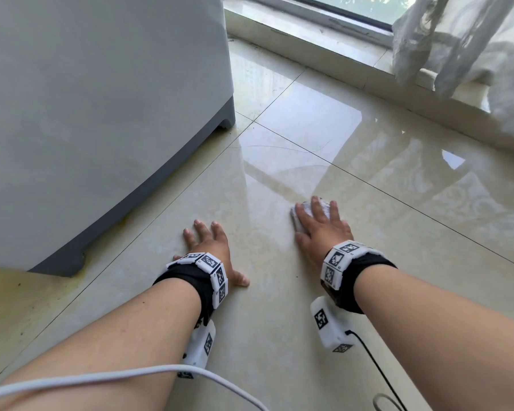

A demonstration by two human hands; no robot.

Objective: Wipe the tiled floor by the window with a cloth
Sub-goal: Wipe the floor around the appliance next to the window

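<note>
Head camera looking forward and down at the tiled floor (279, 307) by the window (353, 4)

One wide-angle camera is riding on the person's head, sitting low and close over the floor and tilting forward and down. It is facing the window, which is running along the top edge. A curtain (457, 40) is filling the upper right corner and a grey appliance (101, 99) is filling the upper left. The left hand (211, 247) and the right hand (321, 229) are lying near the middle of the view, with both arms coming in from the bottom edge. The wide lens is bowing straight edges near the borders.
</note>
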